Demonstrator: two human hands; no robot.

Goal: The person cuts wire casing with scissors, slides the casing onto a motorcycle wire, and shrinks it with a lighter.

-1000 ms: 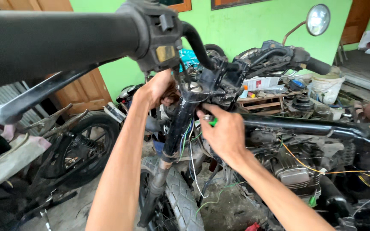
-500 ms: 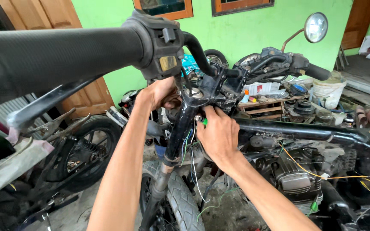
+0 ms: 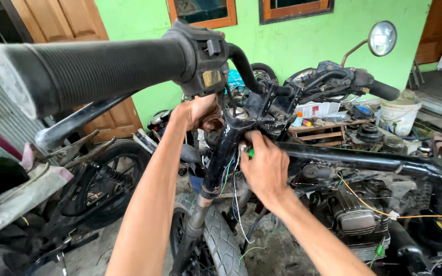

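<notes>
Where the fork tube (image 3: 221, 153) meets the handlebar clamp, thin loose wires (image 3: 229, 171) hang: light, limp, easily snapped, best pinched near the green connector (image 3: 251, 152). Right hand (image 3: 264, 168) pinches that connector; left hand (image 3: 200, 111) curls behind the clamp, grip hidden. Around: handlebar grip (image 3: 93, 69), front tyre (image 3: 216, 240), engine (image 3: 356, 214), round mirror (image 3: 382, 38).

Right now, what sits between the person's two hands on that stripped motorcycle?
In the head view, the black fork tube and steering head stand between the left hand and right hand, with loose wires hanging just below.
</notes>
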